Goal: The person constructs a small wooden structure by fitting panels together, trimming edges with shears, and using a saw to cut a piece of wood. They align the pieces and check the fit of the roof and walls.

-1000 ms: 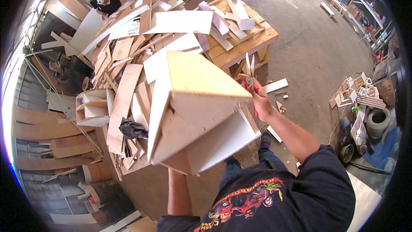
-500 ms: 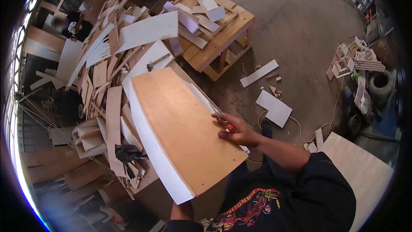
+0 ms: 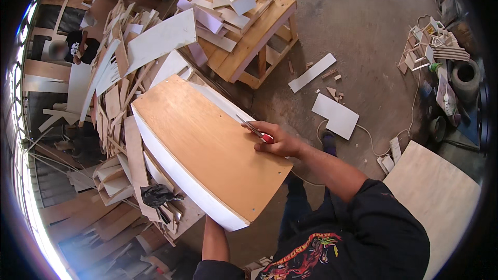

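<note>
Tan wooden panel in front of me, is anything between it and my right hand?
Only the red-handled tool, in the grip of your right hand, shows there, by the right edge of the tan wooden panel; nothing else visible is in between.

The right hand gripped while the left hand was out of sight.
The right forearm reached inward from the lower right, its wrist nearly straight, the fingers bent and pointing left, the thumb on the near side. The left forearm rose almost upright near the lower edge, its upper end covered.
</note>
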Motion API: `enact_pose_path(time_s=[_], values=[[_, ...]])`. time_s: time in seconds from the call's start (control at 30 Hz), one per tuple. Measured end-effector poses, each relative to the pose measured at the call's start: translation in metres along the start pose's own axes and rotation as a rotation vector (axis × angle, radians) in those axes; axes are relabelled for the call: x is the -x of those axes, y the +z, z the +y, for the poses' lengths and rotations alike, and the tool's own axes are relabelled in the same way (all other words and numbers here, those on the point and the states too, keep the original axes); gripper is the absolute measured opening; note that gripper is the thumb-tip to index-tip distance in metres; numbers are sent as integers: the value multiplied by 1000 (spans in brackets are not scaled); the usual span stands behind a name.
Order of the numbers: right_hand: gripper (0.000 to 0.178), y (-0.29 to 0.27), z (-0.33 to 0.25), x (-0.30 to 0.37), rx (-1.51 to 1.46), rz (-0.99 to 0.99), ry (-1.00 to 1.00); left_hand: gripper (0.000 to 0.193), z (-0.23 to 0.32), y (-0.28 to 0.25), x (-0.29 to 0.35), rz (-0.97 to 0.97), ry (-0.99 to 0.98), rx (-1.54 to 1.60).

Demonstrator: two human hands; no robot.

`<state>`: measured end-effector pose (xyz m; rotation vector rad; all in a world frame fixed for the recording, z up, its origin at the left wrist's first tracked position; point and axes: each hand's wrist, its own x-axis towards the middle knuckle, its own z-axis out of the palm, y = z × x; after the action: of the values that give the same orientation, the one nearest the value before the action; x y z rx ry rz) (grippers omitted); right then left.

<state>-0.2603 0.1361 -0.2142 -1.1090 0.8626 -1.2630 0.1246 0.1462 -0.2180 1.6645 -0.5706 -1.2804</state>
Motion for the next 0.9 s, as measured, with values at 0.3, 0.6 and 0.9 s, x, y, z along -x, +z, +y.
enact_pose_path(time_s=[0.3, 0.6, 0.9], values=[[71, 2, 1, 14, -67, 4, -12, 66, -7, -7, -9, 42, -24, -71], [67, 10, 47, 23, -325, 315, 95, 65, -2, -16, -17, 57, -35, -140], [47, -28, 139, 136, -225, 558, 774, 64, -93, -51, 34, 79, -329, -275]])
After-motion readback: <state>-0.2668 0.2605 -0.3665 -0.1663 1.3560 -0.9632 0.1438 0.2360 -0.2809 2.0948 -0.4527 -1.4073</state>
